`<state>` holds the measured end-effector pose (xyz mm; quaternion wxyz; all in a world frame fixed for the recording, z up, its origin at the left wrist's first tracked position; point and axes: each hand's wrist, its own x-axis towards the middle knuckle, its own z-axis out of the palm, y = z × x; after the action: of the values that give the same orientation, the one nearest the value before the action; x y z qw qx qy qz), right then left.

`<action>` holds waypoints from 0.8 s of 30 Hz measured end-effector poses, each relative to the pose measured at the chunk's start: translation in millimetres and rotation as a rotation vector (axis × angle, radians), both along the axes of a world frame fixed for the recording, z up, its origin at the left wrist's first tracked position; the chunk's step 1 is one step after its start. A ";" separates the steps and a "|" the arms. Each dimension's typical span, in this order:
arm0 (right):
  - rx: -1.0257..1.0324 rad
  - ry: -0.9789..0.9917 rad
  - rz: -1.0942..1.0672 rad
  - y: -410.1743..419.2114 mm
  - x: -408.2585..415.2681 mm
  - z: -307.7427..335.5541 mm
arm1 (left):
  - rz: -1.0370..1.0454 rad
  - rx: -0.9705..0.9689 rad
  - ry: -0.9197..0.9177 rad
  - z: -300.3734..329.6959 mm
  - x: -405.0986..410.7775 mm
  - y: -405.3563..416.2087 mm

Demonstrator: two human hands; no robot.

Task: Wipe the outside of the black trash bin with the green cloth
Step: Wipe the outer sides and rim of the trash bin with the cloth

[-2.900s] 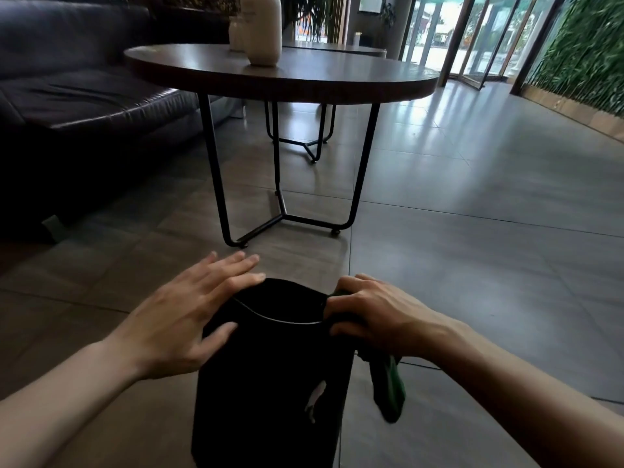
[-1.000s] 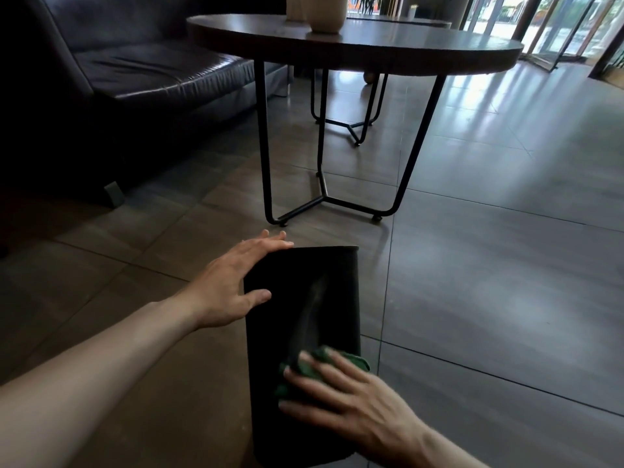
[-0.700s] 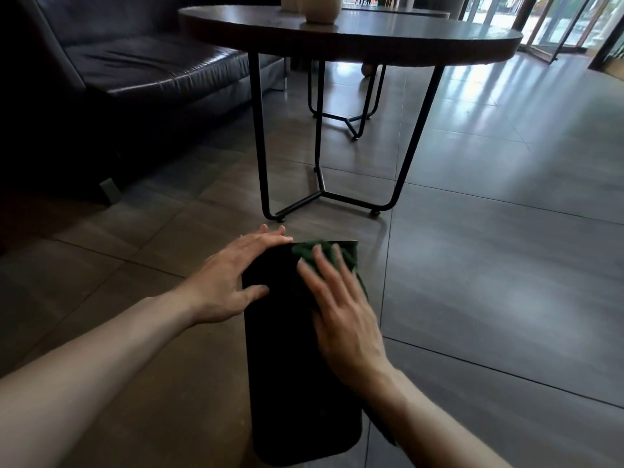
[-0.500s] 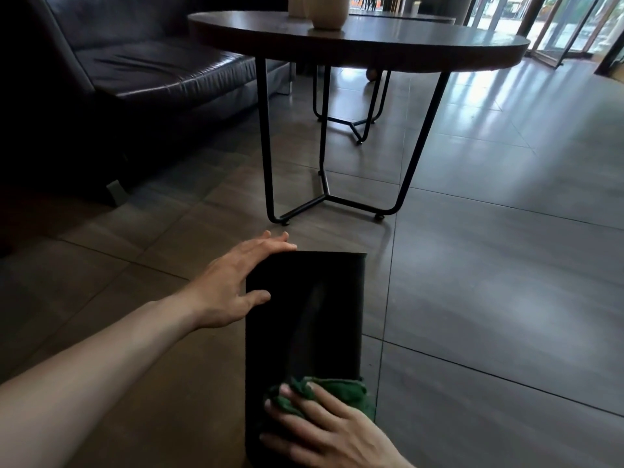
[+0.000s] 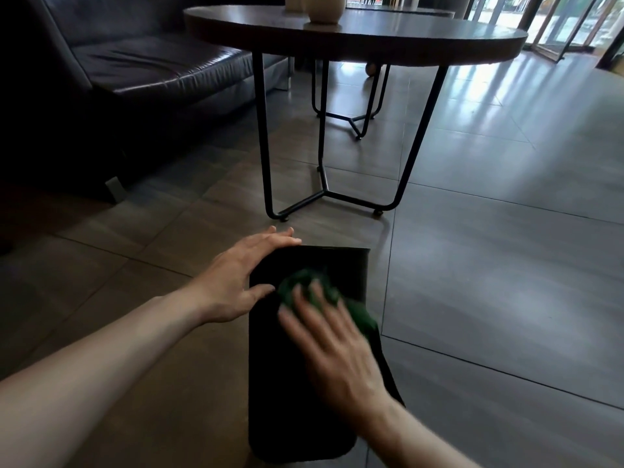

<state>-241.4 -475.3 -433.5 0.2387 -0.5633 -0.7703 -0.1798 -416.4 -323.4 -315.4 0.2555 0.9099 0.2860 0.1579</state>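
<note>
The black trash bin [image 5: 280,383] lies tipped on its side on the tiled floor, its long flat side facing up and one end pointing toward the table. My left hand [image 5: 236,282] grips the bin's left edge near that far end, fingers spread over the corner. My right hand [image 5: 331,346] presses the bunched green cloth [image 5: 304,285] flat against the bin's upper face; the hand is motion-blurred. Part of the cloth trails off the bin's right side under my palm.
A round dark table [image 5: 354,32] on thin black metal legs [image 5: 263,146] stands just beyond the bin, with a pale vase [image 5: 324,8] on top. A black leather sofa [image 5: 135,62] fills the left. Glass doors [image 5: 557,25] at the far right.
My right hand has slid the green cloth from the bin's near end up toward its far end. The left hand has stayed on the bin's edge.
</note>
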 end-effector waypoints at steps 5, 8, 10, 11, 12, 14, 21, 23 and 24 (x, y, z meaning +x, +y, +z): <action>-0.089 -0.442 0.264 -56.5 -1.6 -51.3 | 0.023 -0.012 0.014 -1.6 -11.4 3.9; -0.067 -0.296 0.191 -25.7 13.9 -14.2 | 0.020 -0.003 0.003 -2.6 -10.2 2.4; -0.044 -0.068 0.038 5.6 24.4 18.2 | 0.017 0.002 -0.004 -1.3 -6.9 0.7; -0.039 0.047 -0.047 19.9 28.1 32.5 | 0.011 0.005 -0.005 -1.1 -4.9 -0.4; -0.040 0.142 -0.121 30.8 29.2 44.4 | 0.005 0.004 -0.008 -0.9 -3.0 -1.4; -0.032 0.221 -0.209 40.9 23.0 53.1 | 0.001 0.003 -0.012 0.1 0.1 -2.3; -0.042 -0.445 0.228 -45.1 -11.5 -43.6 | -0.023 0.001 0.006 1.2 -3.7 -1.8; -0.062 -0.635 0.328 -51.2 -1.2 -45.8 | -0.047 0.001 0.008 1.2 -3.6 -4.0; -0.078 -0.671 0.374 -46.2 6.4 -38.8 | -0.049 0.004 0.011 0.8 -3.6 -5.1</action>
<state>-235.0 -521.5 -472.3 -0.0196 -0.3317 -0.9012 -0.2781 -420.1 -328.5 -314.6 0.2561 0.9180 0.2645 0.1473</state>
